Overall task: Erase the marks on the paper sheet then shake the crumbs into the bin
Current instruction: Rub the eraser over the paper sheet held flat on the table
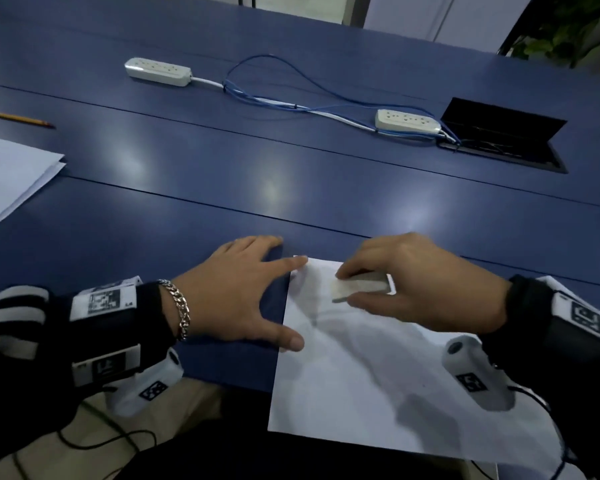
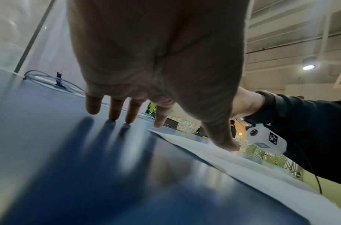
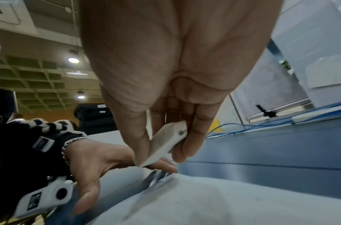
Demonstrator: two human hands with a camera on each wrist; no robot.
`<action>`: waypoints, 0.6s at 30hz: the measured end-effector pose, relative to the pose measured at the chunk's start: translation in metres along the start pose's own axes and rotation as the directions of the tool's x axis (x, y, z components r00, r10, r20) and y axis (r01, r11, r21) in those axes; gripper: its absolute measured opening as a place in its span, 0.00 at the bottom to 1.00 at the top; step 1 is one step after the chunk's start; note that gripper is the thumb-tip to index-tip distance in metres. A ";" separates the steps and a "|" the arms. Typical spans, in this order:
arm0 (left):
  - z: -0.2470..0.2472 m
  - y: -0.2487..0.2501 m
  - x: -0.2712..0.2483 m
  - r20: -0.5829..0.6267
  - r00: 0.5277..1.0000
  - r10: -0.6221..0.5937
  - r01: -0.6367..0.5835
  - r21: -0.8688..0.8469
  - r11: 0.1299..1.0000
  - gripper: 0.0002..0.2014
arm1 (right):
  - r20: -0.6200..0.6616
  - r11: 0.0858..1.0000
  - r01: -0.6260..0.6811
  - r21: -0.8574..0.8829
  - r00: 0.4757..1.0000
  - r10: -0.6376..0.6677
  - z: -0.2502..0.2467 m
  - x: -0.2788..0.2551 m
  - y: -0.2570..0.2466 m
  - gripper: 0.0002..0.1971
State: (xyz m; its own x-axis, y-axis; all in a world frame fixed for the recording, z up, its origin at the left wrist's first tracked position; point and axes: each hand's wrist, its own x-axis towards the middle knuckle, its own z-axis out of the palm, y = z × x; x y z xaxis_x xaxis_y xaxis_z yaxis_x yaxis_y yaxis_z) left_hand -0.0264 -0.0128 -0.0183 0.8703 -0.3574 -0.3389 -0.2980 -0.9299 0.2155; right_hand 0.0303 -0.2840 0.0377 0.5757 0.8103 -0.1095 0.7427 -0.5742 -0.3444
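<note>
On the blue table (image 1: 222, 188) the left hand (image 1: 236, 296) lay flat, pinning the paper sheet (image 1: 354, 386) near the edge, while the right hand (image 1: 423, 282) pinched an eraser (image 1: 357, 289) over faint marks, erasing apparently unfinished, no bin visible.

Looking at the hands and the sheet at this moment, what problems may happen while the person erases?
1. The paper sheet hangs over the table's near edge, and the left hand touches only its left border with forefinger and thumb; rubbing may make it slide or crumple.
2. The right hand pinches the eraser close to the sheet's far edge, so a stroke may run off and fold the corner.
3. No bin is visible, so crumbs may fall on the way.
</note>
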 end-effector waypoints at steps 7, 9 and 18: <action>0.017 0.002 0.002 0.064 0.996 -0.056 0.049 0.109 0.993 0.70 | 0.106 0.996 0.087 -0.004 0.991 -0.086 0.020 0.035 -0.012 0.14; 0.017 0.001 0.005 0.093 0.992 -0.080 0.071 0.096 0.993 0.73 | 0.118 0.996 0.086 -0.014 0.989 -0.084 0.024 0.044 -0.011 0.14; 0.014 0.002 0.012 0.121 0.985 -0.121 0.113 0.075 0.991 0.79 | 0.280 0.990 0.123 0.066 0.950 -0.136 0.024 0.046 -0.013 0.14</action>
State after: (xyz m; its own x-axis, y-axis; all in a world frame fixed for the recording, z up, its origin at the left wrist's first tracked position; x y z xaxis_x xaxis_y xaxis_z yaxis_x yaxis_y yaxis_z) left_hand -0.0221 -0.0203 -0.0343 0.8459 -0.2501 -0.4710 -0.2266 -0.9681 0.1071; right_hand 0.0387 -0.2365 0.0145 0.3502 0.8811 -0.3179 0.7837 -0.4615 -0.4158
